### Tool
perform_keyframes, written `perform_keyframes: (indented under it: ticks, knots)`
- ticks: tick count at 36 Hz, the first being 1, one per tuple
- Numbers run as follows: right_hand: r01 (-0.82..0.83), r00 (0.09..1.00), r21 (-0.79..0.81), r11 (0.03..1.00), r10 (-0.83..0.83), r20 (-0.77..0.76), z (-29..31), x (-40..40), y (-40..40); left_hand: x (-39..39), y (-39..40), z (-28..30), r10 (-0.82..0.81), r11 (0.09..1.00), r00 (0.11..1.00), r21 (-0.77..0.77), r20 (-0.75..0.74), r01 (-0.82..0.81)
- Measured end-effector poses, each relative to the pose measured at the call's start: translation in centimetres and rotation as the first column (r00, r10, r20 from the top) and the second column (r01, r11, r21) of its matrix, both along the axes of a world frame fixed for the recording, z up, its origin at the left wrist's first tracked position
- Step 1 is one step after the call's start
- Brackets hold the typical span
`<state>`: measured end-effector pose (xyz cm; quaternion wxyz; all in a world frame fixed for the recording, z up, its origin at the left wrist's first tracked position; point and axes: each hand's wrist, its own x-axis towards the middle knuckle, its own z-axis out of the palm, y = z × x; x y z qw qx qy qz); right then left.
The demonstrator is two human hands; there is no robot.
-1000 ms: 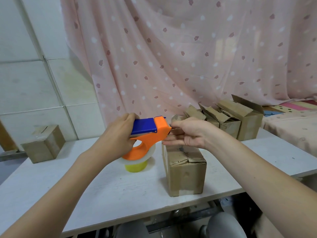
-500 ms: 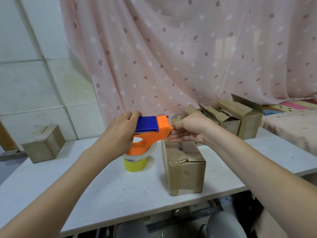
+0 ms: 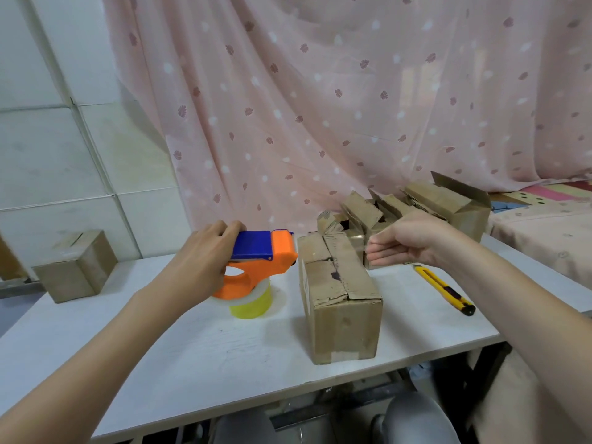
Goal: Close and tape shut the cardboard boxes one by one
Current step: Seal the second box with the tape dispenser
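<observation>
Centrally, left hand (image 3: 205,261) clamped around the handle of the orange-and-blue plastic tape dispenser (image 3: 259,261), held just above the white table (image 3: 192,347); clear roll in the dispenser and a yellow tape roll (image 3: 253,304) directly beneath that hand's grip. Just right of the dispenser's nose, upright brown cardboard box (image 3: 339,299) with flaps folded down, standing on the table, top seam dark and crumpled. Right hand (image 3: 403,243) raised beyond the box's far right corner, fingers curled together toward the thumb; strip of clear tape stretched from the dispenser to those fingertips suggested only by a faint blur, so pinch on tape cannot be told. Right of that hand, yellow utility knife (image 3: 445,290) flat on the table. Behind the right hand, cluster of open brown cardboard boxes (image 3: 442,203) with flaps raised. Far left of the left hand, closed small brown cardboard box (image 3: 75,265) near the tiled wall (image 3: 64,123). Behind everything, pink spotted curtain (image 3: 320,91).
</observation>
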<state>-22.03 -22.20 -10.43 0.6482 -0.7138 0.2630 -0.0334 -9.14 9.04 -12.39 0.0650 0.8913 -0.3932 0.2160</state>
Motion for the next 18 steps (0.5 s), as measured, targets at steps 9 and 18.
perform_keyframes:
  ticks: [9,18]
  knots:
    - [-0.02,0.997,-0.138,0.99,0.01,-0.074,-0.7,-0.5,-0.6,-0.2,-1.1,-1.5,-0.012,0.999,0.999,0.052,-0.037,0.014]
    - [-0.032,0.994,-0.14,0.99,0.016,-0.111,-1.7,-0.4,-0.7,-0.5,-1.8,-1.9,0.003,0.99,0.998,0.141,-0.065,0.006]
